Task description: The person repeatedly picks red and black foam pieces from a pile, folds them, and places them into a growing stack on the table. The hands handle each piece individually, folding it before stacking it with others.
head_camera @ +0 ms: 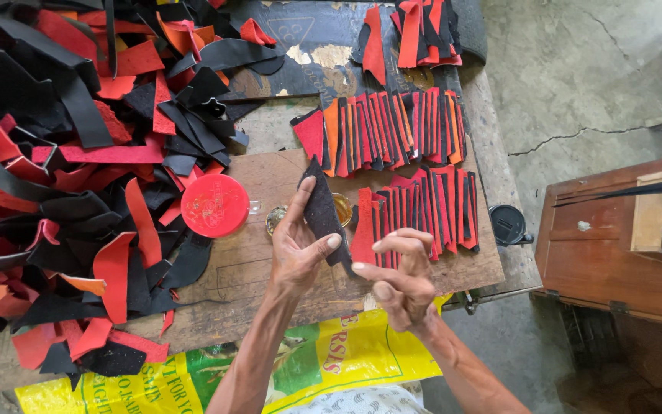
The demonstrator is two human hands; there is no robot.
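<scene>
The left hand [298,249] pinches a flat black leather piece [322,215] upright, just in front of the round red plastic lid [214,205]. The right hand [401,277], fingers curled and empty, touches its lower edge. Best to keep the piece steady while pressing evenly along that edge.

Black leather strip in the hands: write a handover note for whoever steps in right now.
Left hand: holds the black strip upright between thumb and fingers.
Right hand: fingers curled, fingertip at the strip's lower edge, holding nothing else.
Things: red lid and small open tin on the wooden board, just left of the hands.
Done: two rows of red and black pieces lie overlapped beyond the hands.
Left: large loose heap of scraps on the left, unsorted.
</scene>
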